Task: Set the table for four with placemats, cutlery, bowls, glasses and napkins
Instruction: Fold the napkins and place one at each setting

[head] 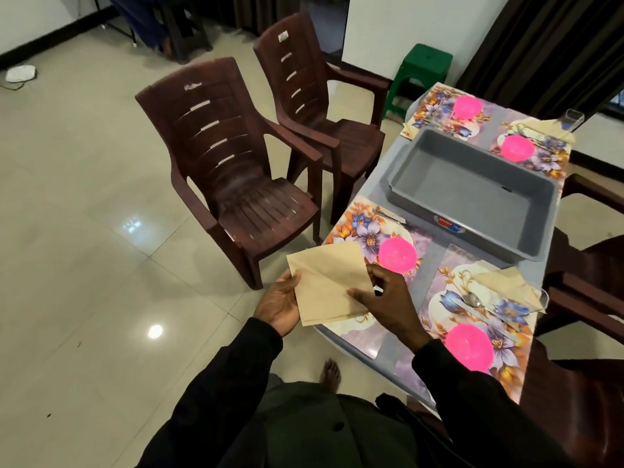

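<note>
I hold a beige napkin [327,285] over the near left corner of the table. My left hand [280,304] grips its left edge and my right hand [385,298] pinches its right side. Under it lies a floral placemat [364,231] with a pink bowl [397,255]. The near right placemat [456,282] carries a pink bowl [469,347], a spoon and knife [472,302], a folded napkin [506,285] and a clear glass [542,298]. Two far placemats hold pink bowls [467,106] [516,147].
A grey plastic tub [472,187] stands empty in the table's middle. A clear glass [573,119] stands at the far right corner. Two brown plastic chairs [233,184] [320,106] stand left of the table, a green stool [422,72] behind it, another chair on the right.
</note>
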{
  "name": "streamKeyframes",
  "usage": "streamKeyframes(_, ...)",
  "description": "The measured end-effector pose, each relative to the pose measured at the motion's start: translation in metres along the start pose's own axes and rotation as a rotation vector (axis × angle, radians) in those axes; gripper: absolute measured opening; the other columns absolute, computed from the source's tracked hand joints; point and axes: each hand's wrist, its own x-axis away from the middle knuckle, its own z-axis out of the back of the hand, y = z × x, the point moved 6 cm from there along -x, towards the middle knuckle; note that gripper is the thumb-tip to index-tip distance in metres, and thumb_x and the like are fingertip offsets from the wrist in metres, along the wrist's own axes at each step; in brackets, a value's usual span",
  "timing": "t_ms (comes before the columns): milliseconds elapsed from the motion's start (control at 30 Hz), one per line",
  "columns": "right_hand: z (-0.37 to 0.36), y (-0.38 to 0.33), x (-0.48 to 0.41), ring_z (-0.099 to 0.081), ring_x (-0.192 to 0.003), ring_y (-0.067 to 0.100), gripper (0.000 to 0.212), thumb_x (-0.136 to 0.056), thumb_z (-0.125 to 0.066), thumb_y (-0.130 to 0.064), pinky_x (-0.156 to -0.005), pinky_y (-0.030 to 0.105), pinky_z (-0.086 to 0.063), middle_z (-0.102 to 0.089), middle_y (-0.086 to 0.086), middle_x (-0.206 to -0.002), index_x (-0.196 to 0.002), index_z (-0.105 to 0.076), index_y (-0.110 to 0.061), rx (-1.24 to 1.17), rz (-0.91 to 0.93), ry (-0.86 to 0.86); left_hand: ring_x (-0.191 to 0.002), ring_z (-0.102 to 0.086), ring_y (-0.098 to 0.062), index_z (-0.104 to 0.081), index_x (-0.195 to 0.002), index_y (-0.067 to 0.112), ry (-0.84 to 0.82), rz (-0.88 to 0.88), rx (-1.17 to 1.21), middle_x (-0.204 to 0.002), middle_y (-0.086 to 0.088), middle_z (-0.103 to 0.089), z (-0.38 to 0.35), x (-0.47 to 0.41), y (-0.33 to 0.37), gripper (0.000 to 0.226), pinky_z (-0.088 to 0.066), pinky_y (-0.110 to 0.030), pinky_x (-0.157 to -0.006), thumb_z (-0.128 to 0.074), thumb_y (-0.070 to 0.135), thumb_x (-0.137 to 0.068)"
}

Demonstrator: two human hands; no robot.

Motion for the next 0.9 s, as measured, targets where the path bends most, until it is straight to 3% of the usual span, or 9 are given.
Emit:
streamKeyframes(233,-0.028,-0.036,0.000,-0.057,-0.098,0.006,0.018,-0.089,-0.074,-0.003,-0.075,0.015,-0.049,-0.059,-0.007,-0.108,-0.105,-0.070,-0.008,0.158,0.266,0.088,-0.101,-0.074,-0.028,-0.049,-0.148,0.008,-0.022,0.060,0.008,-0.120,-0.017,-0.071,0.005,-0.018,0.033,0.043,-0.062,-0.045,-0.076,-0.044,0.008,-0.105)
streamKeyframes(300,-0.043,-0.048,0.005,-0.056,-0.106,0.010,0.029,-0.086,-0.066,0.010,-0.083,0.020,-0.051,-0.057,-0.004,-0.116,-0.105,-0.072,-0.011,0.300,0.351,0.105,-0.116,-0.068,-0.030,-0.050,-0.148,0.010,-0.064,0.111,0.016,-0.132,-0.017,-0.066,0.006,-0.020,0.044,0.042,-0.057,-0.049,-0.094,-0.045,0.022,-0.107)
streamKeyframes(400,-0.062,-0.057,0.010,-0.051,-0.119,0.018,0.040,-0.082,-0.063,0.003,-0.097,0.028,-0.049,-0.057,0.004,-0.131,-0.113,-0.075,-0.020,0.476,0.400,0.109,-0.134,-0.053,-0.040,-0.052,-0.146,0.013,-0.168,0.211,-0.015,-0.145,-0.019,-0.056,0.006,-0.020,0.059,0.060,-0.032,-0.057,-0.119,-0.050,0.053,-0.101)
streamKeyframes(467,-0.076,-0.061,0.015,-0.049,-0.125,0.024,0.034,-0.086,-0.062,-0.009,-0.103,0.036,-0.047,-0.056,0.006,-0.137,-0.115,-0.075,-0.023,0.541,0.439,0.085,-0.132,-0.054,-0.041,-0.052,-0.144,0.014,-0.225,0.272,-0.080,-0.144,-0.019,-0.057,0.002,-0.019,0.066,0.065,-0.031,-0.059,-0.118,-0.055,0.058,-0.097)
streamKeyframes(533,-0.087,-0.060,0.019,-0.046,-0.133,0.026,0.035,-0.087,-0.056,-0.018,-0.108,0.041,-0.043,-0.053,0.003,-0.145,-0.116,-0.075,-0.025,0.520,0.411,0.051,-0.128,-0.059,-0.037,-0.049,-0.145,0.017,-0.287,0.281,-0.190,-0.141,-0.015,-0.060,-0.002,-0.019,0.073,0.055,-0.040,-0.058,-0.111,-0.060,0.041,-0.097)
streamKeyframes(633,-0.095,-0.068,0.027,-0.043,-0.139,0.020,0.036,-0.086,-0.059,-0.022,-0.113,0.038,-0.039,-0.051,-0.001,-0.148,-0.120,-0.073,-0.024,0.417,0.353,0.125,-0.129,-0.059,-0.033,-0.044,-0.149,0.017,-0.342,0.290,-0.275,-0.142,-0.010,-0.061,0.000,-0.020,0.082,0.061,-0.045,-0.054,-0.104,-0.055,-0.001,-0.093)
streamKeyframes(733,-0.104,-0.073,0.034,-0.047,-0.137,0.017,0.053,-0.077,-0.063,-0.011,-0.111,0.032,-0.042,-0.055,-0.001,-0.145,-0.130,-0.066,-0.016,0.205,0.290,0.175,-0.131,-0.057,-0.032,-0.041,-0.150,0.014,-0.398,0.328,-0.210,-0.144,-0.013,-0.058,0.007,-0.023,0.088,0.073,-0.036,-0.053,-0.115,-0.040,-0.022,-0.087)
streamKeyframes(833,-0.117,-0.039,0.035,-0.058,-0.127,0.019,0.054,-0.082,-0.065,-0.030,-0.098,0.030,-0.053,-0.063,0.002,-0.135,-0.134,-0.062,-0.016,-0.272,-0.035,0.209,-0.133,-0.056,-0.031,-0.042,-0.149,0.015,-0.434,0.323,-0.228,-0.145,-0.012,-0.058,0.016,-0.026,0.093,0.078,-0.030,-0.054,-0.119,-0.033,-0.027,-0.084)
streamKeyframes(900,-0.132,-0.008,0.036,-0.062,-0.122,0.028,0.040,-0.091,-0.071,-0.029,-0.092,0.041,-0.058,-0.066,0.010,-0.130,-0.128,-0.066,-0.014,-0.577,-0.329,0.252,-0.131,-0.058,-0.030,-0.044,-0.148,0.016,-0.443,0.327,-0.263,-0.145,-0.010,-0.058,0.023,-0.026,0.093,0.079,-0.034,-0.053,-0.116,-0.030,-0.029,-0.084)
